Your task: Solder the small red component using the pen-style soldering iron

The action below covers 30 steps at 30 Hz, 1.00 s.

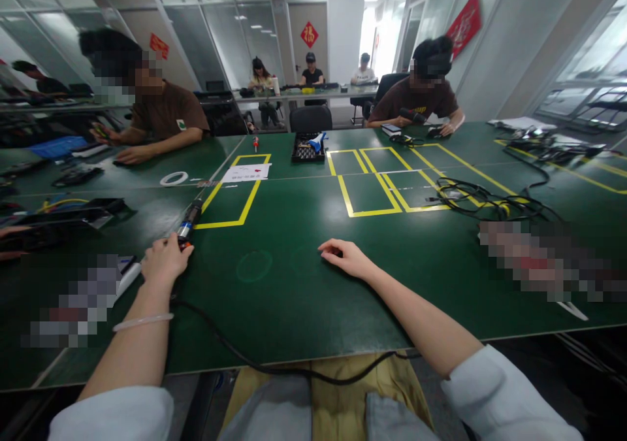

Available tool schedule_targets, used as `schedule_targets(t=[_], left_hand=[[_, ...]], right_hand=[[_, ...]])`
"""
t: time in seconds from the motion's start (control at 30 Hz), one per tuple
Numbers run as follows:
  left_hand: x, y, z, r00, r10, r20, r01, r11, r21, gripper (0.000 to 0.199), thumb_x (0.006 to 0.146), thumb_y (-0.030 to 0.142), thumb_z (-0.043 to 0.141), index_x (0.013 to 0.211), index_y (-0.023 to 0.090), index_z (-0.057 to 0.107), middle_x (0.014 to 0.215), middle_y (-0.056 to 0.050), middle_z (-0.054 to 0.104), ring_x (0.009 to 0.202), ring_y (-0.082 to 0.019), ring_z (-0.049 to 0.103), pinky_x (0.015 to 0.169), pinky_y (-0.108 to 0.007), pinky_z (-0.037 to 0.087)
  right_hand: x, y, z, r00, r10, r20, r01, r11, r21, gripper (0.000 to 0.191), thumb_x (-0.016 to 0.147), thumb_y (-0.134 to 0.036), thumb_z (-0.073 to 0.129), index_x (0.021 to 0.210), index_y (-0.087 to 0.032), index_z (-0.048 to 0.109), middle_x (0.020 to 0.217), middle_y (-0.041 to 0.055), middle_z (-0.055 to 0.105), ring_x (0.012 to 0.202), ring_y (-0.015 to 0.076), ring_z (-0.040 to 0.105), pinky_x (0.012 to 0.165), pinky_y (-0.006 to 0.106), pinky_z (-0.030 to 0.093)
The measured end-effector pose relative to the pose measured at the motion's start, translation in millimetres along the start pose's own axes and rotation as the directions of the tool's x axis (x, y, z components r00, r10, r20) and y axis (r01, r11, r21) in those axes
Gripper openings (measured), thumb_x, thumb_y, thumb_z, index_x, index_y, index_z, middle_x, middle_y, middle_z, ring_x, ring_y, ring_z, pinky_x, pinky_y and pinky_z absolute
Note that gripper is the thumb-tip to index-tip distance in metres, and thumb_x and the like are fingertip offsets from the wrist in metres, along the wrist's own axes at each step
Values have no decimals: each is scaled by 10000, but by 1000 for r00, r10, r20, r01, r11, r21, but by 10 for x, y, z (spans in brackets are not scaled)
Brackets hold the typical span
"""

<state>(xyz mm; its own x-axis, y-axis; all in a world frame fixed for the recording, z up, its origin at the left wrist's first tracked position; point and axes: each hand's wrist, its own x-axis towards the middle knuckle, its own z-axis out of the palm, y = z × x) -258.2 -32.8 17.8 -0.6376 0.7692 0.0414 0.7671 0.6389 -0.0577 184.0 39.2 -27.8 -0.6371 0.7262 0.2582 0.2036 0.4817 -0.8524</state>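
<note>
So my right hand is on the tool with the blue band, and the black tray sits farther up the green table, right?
Not quite: the head view shows your left hand on the tool. The black tray does sit farther up the green table.

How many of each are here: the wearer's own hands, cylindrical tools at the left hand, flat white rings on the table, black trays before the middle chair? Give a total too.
Wearer's hands, left hand and right hand: 2
Cylindrical tool: 1
White ring: 1
Black tray: 1
Total: 5
</note>
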Motion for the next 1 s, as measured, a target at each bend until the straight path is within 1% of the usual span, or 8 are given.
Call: schedule_targets(t=[0.3,0.47,0.53,0.6,0.67,0.77,0.87,1.0], left_hand=[[-106,74,123,969,11,-248,-21,999,-40,532,879,448,452,1323,159,401,1310,-187,452,1141,-349,454,874,-428,378],[-124,93,62,962,-48,-268,30,997,-68,401,885,395,432,1125,92,538,1173,-207,515,1019,-324,527,760,-366,420],[-132,133,21,942,-57,-331,36,997,-69,384,894,365,403,1094,73,554,1150,-217,535,1018,-338,530,760,-384,424],[-165,240,-30,918,-4,-397,-44,993,-112,372,901,348,388,1101,83,558,1132,-205,565,1014,-325,540,772,-384,427],[-247,440,-83,920,88,-382,-193,950,-246,355,911,363,381,1103,132,569,1073,-149,619,966,-275,575,783,-356,433],[-494,897,-150,921,308,-239,-390,741,-546,337,901,410,404,1056,184,601,900,-55,670,844,-192,619,790,-293,439],[-837,1403,-194,820,564,-103,-435,495,-752,396,878,449,433,1122,185,598,801,-26,638,733,-156,599,718,-270,446],[-1210,1892,-202,553,832,45,-256,221,-941,601,862,426,496,1384,149,387,666,23,553,606,-120,521,613,-246,419]], right_hand=[[12,-14,6,1000,-4,-2,4,1000,-20,236,858,-259,559,1050,-161,655,890,46,678,779,149,603,745,279,468],[11,-15,3,1000,-4,6,5,1000,-29,243,862,-272,559,1055,-162,657,903,52,681,788,154,604,747,283,469],[15,-29,2,1000,0,9,0,999,-32,241,860,-272,561,1051,-162,660,906,52,682,789,153,604,749,282,466],[21,-44,2,1000,9,12,-9,1000,-27,240,860,-273,561,1046,-160,663,902,51,684,784,151,602,745,280,463],[29,-52,3,1000,21,16,-20,1000,-12,241,862,-277,559,1043,-158,665,896,50,686,778,150,600,737,277,460],[40,-44,7,999,35,18,-35,999,15,245,863,-286,558,1040,-153,663,883,47,687,764,147,596,725,273,458],[46,-18,16,999,36,18,-37,998,55,251,862,-293,563,1050,-151,649,884,44,684,763,139,594,732,271,459],[44,3,29,999,-3,51,-6,983,182,388,825,-298,624,1181,-159,554,900,39,676,751,127,597,724,265,465]])
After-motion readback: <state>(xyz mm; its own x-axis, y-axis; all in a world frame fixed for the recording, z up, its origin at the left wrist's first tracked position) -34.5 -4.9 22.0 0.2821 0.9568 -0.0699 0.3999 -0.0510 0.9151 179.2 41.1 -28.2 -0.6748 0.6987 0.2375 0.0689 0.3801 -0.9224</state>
